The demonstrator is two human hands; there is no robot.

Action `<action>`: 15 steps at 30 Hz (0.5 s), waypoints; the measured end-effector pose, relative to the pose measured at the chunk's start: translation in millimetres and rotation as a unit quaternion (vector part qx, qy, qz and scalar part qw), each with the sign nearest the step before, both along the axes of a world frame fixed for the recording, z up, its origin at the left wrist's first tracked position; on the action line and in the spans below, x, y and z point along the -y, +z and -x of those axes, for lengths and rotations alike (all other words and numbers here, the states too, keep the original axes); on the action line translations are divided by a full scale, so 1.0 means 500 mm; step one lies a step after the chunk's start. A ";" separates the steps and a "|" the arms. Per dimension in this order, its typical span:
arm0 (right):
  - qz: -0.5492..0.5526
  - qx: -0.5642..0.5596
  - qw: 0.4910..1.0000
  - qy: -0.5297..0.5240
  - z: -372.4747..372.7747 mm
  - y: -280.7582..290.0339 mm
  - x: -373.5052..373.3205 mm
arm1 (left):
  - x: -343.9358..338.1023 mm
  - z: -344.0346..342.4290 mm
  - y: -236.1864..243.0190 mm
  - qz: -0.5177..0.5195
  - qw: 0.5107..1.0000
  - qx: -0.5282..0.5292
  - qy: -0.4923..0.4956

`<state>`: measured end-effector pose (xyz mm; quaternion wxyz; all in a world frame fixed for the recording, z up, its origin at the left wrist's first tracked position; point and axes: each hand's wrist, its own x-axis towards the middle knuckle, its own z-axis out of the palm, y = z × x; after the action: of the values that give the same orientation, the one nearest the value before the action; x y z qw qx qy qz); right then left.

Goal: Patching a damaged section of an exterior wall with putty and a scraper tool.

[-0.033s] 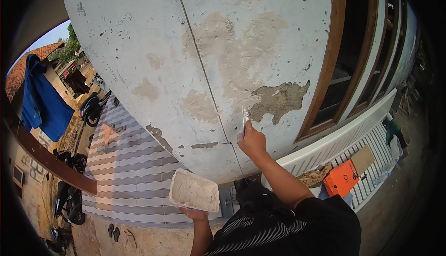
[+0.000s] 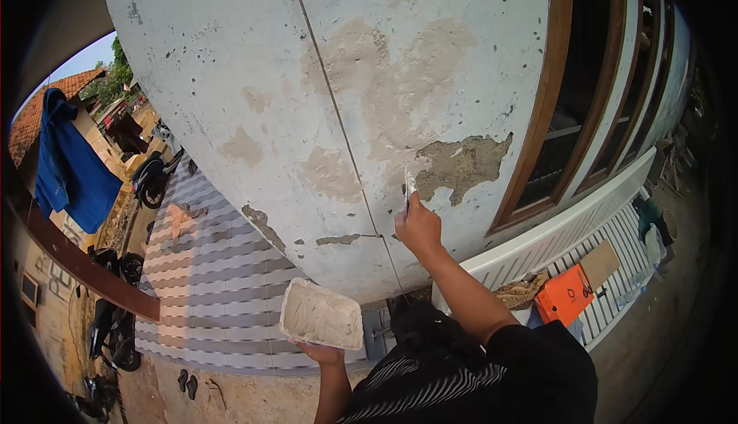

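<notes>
your right hand (image 2: 419, 228) is clamping on the handle of a putty knife (image 2: 410, 181), fingers wrapping around it. knife is sticking up out of the top of your fist, blade showing nearly edge-on, sitting by the left edge of the bare grey patch (image 2: 465, 169) on the white wall (image 2: 207, 63). can't tell if the blade tip is touching the surface. patch is lying above and right of your fist; beige filler (image 2: 384, 78) is covering the area above the knife.

your left hand (image 2: 323, 355) is gripping a white tub (image 2: 329, 293) from underneath at its lower edge, most fingers hiding below. tub is tilting its open top toward you, beige paste (image 2: 319, 318) filling it. it's sitting lower and left of your right hand, well apart from the knife.

off right, a white slatted bench (image 2: 530, 261) is carrying an orange bag (image 2: 565, 297) by its near end.
</notes>
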<state>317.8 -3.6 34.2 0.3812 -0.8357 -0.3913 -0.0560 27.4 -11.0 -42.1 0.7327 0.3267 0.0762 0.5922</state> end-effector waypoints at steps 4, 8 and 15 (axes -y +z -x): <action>-0.008 0.036 0.999 0.022 0.014 0.003 -0.046 | 0.004 -0.007 0.004 -0.004 1.000 -0.004 0.016; 0.037 0.069 0.991 0.108 0.055 -0.063 -0.056 | 0.008 0.008 0.007 -0.030 0.999 -0.017 0.001; 0.075 0.002 0.972 0.224 0.045 -0.066 0.031 | 0.012 0.017 0.008 -0.038 0.999 -0.009 0.024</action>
<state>295.4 -19.3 1.2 0.3191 -0.7527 -0.5728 0.0587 18.8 -16.9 -38.1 0.7044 0.3582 0.0682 0.6090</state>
